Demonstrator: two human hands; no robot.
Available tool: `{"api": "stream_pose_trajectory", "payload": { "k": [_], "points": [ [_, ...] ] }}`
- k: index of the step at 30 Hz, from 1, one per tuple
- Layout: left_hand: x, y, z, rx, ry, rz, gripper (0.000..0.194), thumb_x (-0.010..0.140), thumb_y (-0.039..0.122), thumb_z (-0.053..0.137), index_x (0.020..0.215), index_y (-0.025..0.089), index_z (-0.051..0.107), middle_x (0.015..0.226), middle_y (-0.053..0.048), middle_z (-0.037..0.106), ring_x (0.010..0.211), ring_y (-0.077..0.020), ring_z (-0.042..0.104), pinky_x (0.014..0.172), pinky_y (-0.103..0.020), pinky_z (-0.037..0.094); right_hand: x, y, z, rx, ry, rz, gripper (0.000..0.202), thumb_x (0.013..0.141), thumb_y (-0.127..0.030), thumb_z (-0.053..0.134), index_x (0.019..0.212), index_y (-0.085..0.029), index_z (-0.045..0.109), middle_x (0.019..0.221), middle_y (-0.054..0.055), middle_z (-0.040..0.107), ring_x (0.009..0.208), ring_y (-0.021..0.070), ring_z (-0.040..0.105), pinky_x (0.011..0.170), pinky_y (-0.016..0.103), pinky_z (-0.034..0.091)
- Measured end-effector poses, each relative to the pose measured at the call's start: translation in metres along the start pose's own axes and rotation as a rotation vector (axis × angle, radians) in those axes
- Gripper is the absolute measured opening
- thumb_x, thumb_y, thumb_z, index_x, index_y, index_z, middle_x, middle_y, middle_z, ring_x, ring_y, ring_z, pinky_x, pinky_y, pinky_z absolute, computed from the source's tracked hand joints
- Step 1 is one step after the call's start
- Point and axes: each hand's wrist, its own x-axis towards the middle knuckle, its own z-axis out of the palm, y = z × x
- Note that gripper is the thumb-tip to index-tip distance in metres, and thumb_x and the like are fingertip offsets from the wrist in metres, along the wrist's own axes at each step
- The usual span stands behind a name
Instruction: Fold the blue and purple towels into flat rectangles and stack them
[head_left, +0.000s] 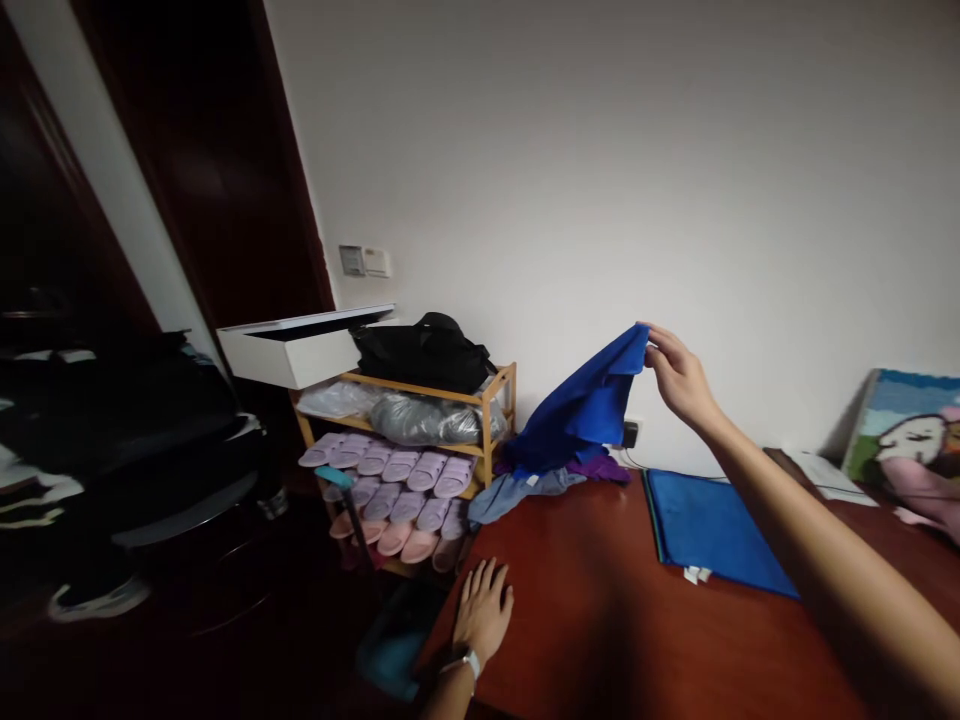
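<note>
Between the thumb and fingers of my right hand (679, 375), raised near the wall, is the corner of a blue cloth (585, 405). The cloth hangs slanting down to the left, its lower end on a pile with a purple cloth (600, 466) and a grey-blue cloth (517, 495). My left hand (484, 608) lies flat at the left edge of the reddish-brown table (570, 570), fingers spread, holding nothing. Under my right forearm, a folded blue cloth (720, 530) with white tags lies on the table, partly hidden by the arm.
A wooden rack (487, 430) with several lilac and pink slippers (401, 465) stands left of the table. On top are a black bag (424, 350) and a white box (296, 355). A painted picture (907, 430) leans at right. A person in dark clothes (165, 450) sits at left.
</note>
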Motion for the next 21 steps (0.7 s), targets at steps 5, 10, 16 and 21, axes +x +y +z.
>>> {"api": "stream_pose_trajectory", "payload": {
  "k": [5,10,16,21],
  "points": [
    [0.000,0.035,-0.017,-0.216,0.054,0.080,0.039,0.095,0.031,0.051,0.131,0.022,0.063,0.135,-0.011,0.067,0.126,-0.0275,0.061,0.110,-0.047,0.048,-0.019,-0.071,-0.065,-0.113,0.067,-0.009,0.038,0.097,-0.045,0.056,0.123,-0.023,0.071,0.135,0.009,0.066,0.107,0.0219,0.067,0.093,0.043,0.058],
    [0.010,0.149,-0.053,-0.463,0.057,-0.026,0.081,0.080,0.057,0.072,0.147,0.018,0.047,0.154,-0.020,0.047,0.141,-0.0382,0.048,0.112,-0.052,0.046,-0.039,-0.130,-0.099,-0.116,0.132,-0.010,0.032,0.086,-0.045,0.068,0.106,-0.022,0.075,0.112,0.006,0.076,0.083,0.0173,0.069,0.083,0.040,0.059],
    [0.015,0.231,-0.107,-0.628,0.187,0.153,0.095,0.075,0.056,0.080,0.153,0.020,0.039,0.157,-0.018,0.045,0.148,-0.0367,0.039,0.119,-0.051,0.039,-0.060,-0.186,-0.149,-0.255,0.280,-0.045,0.029,0.084,-0.049,0.074,0.079,-0.020,0.075,0.077,0.002,0.075,0.072,0.0166,0.068,0.074,0.032,0.055],
    [0.013,0.221,-0.145,-0.508,0.477,0.081,0.080,0.086,0.056,0.070,0.149,0.016,0.040,0.168,-0.022,0.019,0.153,-0.0404,0.027,0.119,-0.056,0.037,-0.069,-0.207,-0.205,-0.386,0.395,-0.057,0.031,0.089,-0.051,0.071,0.081,-0.021,0.074,0.079,0.002,0.076,0.073,0.0151,0.068,0.071,0.028,0.052]
  ]
}}
